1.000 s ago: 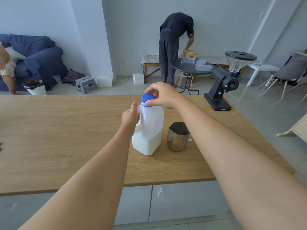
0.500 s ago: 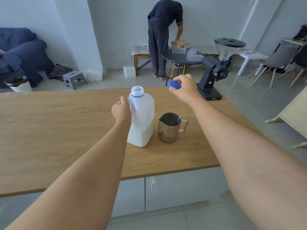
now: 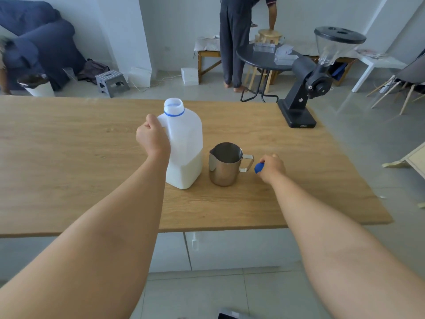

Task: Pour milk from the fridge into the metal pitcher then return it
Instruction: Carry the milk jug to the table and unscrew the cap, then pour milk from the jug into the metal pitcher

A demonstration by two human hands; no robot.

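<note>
A white plastic milk jug (image 3: 186, 146) stands upright on the wooden table (image 3: 69, 157), uncapped, about a third full of milk. My left hand (image 3: 153, 137) is closed around its handle. Right beside the jug stands the empty metal pitcher (image 3: 224, 164), handle pointing right. My right hand (image 3: 271, 168) is low over the table just right of the pitcher's handle, holding the blue cap (image 3: 259, 168) in its fingers.
A black coffee grinder (image 3: 308, 86) stands at the table's far right corner. Beyond the table a person (image 3: 234, 40) bends over a round dark side table (image 3: 266, 58). White cabinet doors (image 3: 230, 249) sit under the table's near edge.
My right hand unscrewed the blue cap from the jug, lifted it away to the right, then brought it down to the table beside the pitcher. My left hand kept its hold on the handle.
</note>
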